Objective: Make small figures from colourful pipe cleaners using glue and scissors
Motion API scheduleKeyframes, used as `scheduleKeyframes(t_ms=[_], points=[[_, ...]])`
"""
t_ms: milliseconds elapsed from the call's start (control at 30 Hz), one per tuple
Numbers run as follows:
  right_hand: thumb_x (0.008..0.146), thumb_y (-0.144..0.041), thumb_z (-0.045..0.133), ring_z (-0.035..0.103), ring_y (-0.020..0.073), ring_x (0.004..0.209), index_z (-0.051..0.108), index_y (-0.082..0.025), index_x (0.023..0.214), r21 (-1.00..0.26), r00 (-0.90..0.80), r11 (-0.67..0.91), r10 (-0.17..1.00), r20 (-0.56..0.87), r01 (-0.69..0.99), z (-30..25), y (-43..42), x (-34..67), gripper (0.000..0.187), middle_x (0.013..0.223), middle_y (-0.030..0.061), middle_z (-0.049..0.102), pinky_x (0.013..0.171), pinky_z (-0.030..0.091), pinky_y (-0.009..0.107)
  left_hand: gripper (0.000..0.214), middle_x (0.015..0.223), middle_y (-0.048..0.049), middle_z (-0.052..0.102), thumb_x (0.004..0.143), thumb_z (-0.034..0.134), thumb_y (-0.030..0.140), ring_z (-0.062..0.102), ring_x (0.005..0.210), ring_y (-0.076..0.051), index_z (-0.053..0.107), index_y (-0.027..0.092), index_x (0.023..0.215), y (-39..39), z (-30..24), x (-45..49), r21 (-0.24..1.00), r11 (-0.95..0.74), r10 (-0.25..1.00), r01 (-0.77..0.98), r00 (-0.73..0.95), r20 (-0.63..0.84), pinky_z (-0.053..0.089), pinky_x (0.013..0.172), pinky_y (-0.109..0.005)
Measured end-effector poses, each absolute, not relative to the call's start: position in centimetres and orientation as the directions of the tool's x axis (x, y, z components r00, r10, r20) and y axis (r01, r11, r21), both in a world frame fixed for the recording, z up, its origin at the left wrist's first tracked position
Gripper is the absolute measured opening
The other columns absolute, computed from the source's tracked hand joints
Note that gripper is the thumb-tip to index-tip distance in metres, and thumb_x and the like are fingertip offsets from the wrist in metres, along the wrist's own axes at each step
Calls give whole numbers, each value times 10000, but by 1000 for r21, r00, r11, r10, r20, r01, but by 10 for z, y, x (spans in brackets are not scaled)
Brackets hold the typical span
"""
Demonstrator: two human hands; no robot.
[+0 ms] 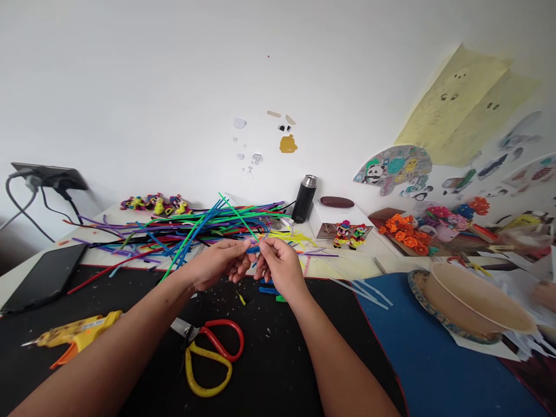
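Observation:
Over the far part of the black mat, my left hand (223,262) and my right hand (281,267) meet, fingertips pinched on a small blue pipe cleaner piece (253,250). Fingers hide much of its shape. Just below my right hand, short blue pieces (268,289) and a green piece (281,299) lie on the mat. Behind my hands spreads a heap of pipe cleaners (204,223) in many colours. Scissors (209,373) with one red and one yellow handle lie between my forearms. Partly behind my left forearm rests a yellow glue gun (80,333).
A phone or tablet (43,278) lies at the left. Along the wall stand a black flask (304,200), a white box (336,214) and small pipe cleaner figures (350,233). A beige bowl (478,289) sits at right, near a blurred hand (545,294) at the edge.

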State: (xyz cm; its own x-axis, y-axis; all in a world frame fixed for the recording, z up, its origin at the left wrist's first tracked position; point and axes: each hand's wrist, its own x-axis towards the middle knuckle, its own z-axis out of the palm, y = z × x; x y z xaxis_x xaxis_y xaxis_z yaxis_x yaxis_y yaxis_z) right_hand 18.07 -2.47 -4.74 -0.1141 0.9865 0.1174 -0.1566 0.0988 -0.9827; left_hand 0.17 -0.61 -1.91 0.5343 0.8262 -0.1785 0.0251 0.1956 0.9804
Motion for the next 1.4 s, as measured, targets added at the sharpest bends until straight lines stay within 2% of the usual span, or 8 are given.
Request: scheduleKeyframes(t_ms=[133,267,467,600,900,1167,1400], points=[[900,-549,689,630,124,417,634,-194,958,-983,-112,107,986,124,-153,-50,-24,181,364,625,-51,631,353,371,188,681,584,-7,577,798,681,833,502,485,-120,613,163,701,-6,-18,1,990,134,817,51,559,-140,321,503,-258],[930,-527,673,631,119,429,642,-191,983,-985,-106,121,985,134,-120,-53,-24,181,342,637,-48,632,364,367,187,621,569,11,579,818,690,793,497,502,-130,604,183,739,-5,-18,-1,992,43,831,122,547,-103,344,521,-254],[967,-519,641,635,124,438,643,-196,1082,-988,-106,134,984,142,-77,-55,-23,182,343,687,-41,640,366,354,194,602,564,11,586,884,601,779,506,511,-145,576,201,719,-3,-15,-1,953,-124,851,276,524,-41,371,518,-261],[998,-535,602,643,125,454,657,-201,1153,-988,-130,151,979,154,-34,-54,-25,183,372,719,-34,634,376,357,199,634,535,5,577,926,519,789,490,485,-141,574,201,694,-2,-16,0,931,-180,855,318,519,-12,376,511,-262],[1042,-534,554,645,112,483,655,-203,1101,-973,-157,196,972,176,124,-55,-28,183,352,748,-26,641,440,397,207,622,553,21,543,940,492,786,505,503,-150,592,203,748,1,-27,-1,926,-208,874,315,485,31,384,514,-257],[1061,-531,539,639,117,486,669,-222,1039,-948,-138,238,967,212,212,-57,-27,185,336,693,-38,637,524,452,227,535,540,30,518,1014,434,646,468,515,-152,537,222,706,-5,-24,3,857,-318,882,405,458,111,362,545,-266],[1051,-552,547,607,135,460,636,-231,886,-953,-133,225,970,201,203,-51,-28,186,372,566,-54,579,506,418,239,471,604,21,498,988,461,582,441,588,-162,537,222,694,-8,-14,7,750,-451,871,483,420,253,322,571,-271]])
